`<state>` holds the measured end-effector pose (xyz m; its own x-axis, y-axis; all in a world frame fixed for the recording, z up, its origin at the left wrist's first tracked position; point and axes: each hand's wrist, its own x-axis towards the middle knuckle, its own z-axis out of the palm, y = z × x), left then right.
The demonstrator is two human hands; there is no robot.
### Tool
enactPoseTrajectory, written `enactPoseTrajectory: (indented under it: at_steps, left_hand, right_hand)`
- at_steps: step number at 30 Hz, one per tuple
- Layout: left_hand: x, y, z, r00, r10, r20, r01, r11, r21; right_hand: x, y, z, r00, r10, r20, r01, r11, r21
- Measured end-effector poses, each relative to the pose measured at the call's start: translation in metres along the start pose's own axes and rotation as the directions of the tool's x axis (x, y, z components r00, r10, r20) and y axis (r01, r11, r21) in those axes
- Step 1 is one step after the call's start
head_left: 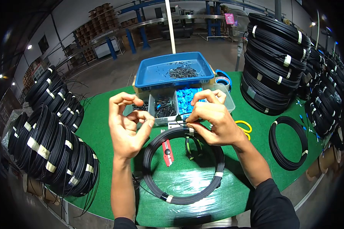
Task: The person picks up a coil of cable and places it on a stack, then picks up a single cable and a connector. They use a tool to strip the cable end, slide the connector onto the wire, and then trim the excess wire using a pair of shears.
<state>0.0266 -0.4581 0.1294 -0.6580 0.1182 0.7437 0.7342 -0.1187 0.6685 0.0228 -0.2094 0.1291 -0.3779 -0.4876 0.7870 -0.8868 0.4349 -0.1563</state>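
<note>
My right hand (215,119) is closed in a pinch on the end of a thin black cable (176,123), just above the far side of a black cable coil (221,160). To its left, my left hand (127,129) is raised with its fingers bent and the thumb apart from the forefinger; I see nothing held in it. The coil lies flat on the green table, bound with pale tape. Inside the ring are a red utility knife (167,152) and black-and-green pliers (189,151).
Behind my hands, a clear divided box (163,121) holds blue connectors (186,97) and small black parts. A blue tray (149,78) stands behind it. Yellow-handled scissors (249,126) lie right. Stacked coils (273,65) rise at right, more coils (51,152) at left.
</note>
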Motion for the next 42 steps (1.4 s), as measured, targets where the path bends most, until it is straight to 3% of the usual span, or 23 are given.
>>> enactPoseTrajectory:
  at_steps: [5,12,15,19,22,30,35,42]
  left_hand:
    - [-0.004,-0.004,0.009,0.995,-0.034,0.092,0.030,0.999,0.045]
    - [-0.005,-0.003,0.015,0.994,-0.088,0.062,0.088,0.996,0.004]
    - [-0.001,-0.005,0.003,1.000,0.005,0.022,-0.007,0.998,0.055]
    - [0.000,-0.002,-0.002,1.000,0.004,0.002,-0.004,1.000,0.010]
    - [-0.002,0.000,0.004,0.994,-0.037,0.100,0.031,0.998,0.061]
    - [-0.004,-0.004,0.011,0.993,-0.092,0.073,0.090,0.995,0.029]
    - [0.000,-0.002,-0.003,0.999,-0.032,0.014,0.031,0.999,0.009]
    - [-0.003,-0.004,0.010,0.993,-0.051,0.104,0.043,0.996,0.074]
  right_hand:
    - [0.000,-0.002,0.002,1.000,0.004,0.001,-0.004,1.000,-0.003]
    - [0.000,0.000,0.003,1.000,-0.001,0.005,0.001,1.000,-0.005]
    - [0.000,0.000,0.000,1.000,0.003,0.002,-0.003,1.000,-0.015]
    - [0.000,0.000,0.000,1.000,0.004,0.002,-0.004,1.000,-0.014]
    - [0.001,-0.003,0.000,1.000,0.004,0.009,-0.003,0.999,-0.039]
    - [0.001,-0.003,0.002,1.000,-0.005,-0.001,0.005,0.998,-0.060]
    - [-0.001,0.001,0.001,1.000,-0.011,-0.022,0.010,0.999,-0.046]
    - [0.001,-0.003,0.001,1.000,0.003,0.004,-0.003,0.998,-0.063]
